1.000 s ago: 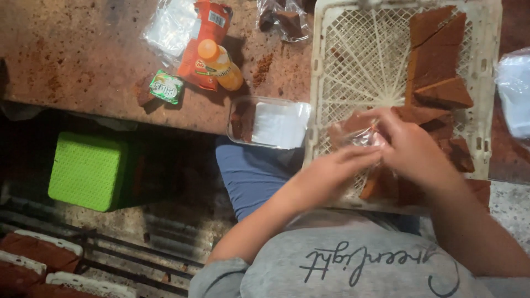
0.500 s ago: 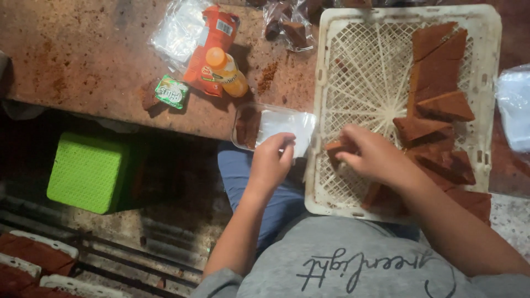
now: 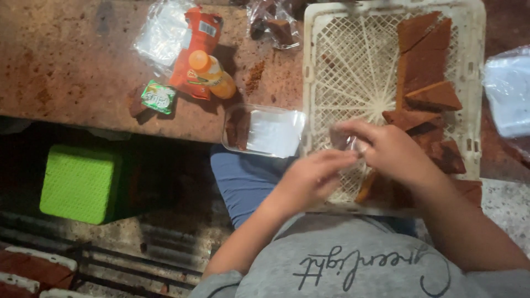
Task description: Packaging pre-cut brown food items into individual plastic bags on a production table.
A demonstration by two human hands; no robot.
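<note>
While both hands meet over the near edge of the crate, the scene reads so:
Right hand (image 3: 395,154): fingers curled, pinching a small brown piece in clear wrap (image 3: 343,138) at its fingertips.
Left hand (image 3: 312,176): just beside the right, fingertips reaching to the same wrap; whether it truly grips is not clear.
White lattice crate (image 3: 342,66): under and beyond both hands.
Brown wedge slabs (image 3: 428,66): stacked in the crate beyond the right hand, more beneath its wrist.
Clear tray (image 3: 265,132): just left of the left hand, on the table edge.
Orange bottle (image 3: 212,74): farther left and beyond, lying on an orange packet.
Green stool (image 3: 80,182): well off to the left, below the table (image 3: 66,60).
</note>
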